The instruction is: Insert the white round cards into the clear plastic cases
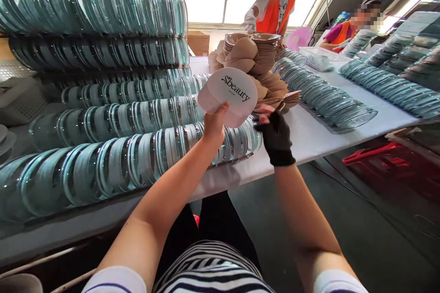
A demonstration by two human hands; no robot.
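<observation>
One white round card (228,96) printed "Sbeauty" is held up above the near edge of the counter (309,139), in front of the stacked rows. The left hand (215,126) is bare and its fingers are clamped on the card's lower edge, thumb on the printed face. The right hand (275,137) wears a black fingerless glove; its fingers sit just beside the card's lower right rim, bent together, and whether they touch the card cannot be told. Behind the left hand lie about six long rows of clear teal-tinted lids (103,123), packed on edge and piled one row over another along the counter's left side. Behind the card stands one heap of tan paper fans and bowls (254,62) near the counter's middle. Three more rows of clear lids (319,96) run along the right side toward the far edge. Two people in orange vests (275,7) are at the far end, beside one white basket (318,59).
</observation>
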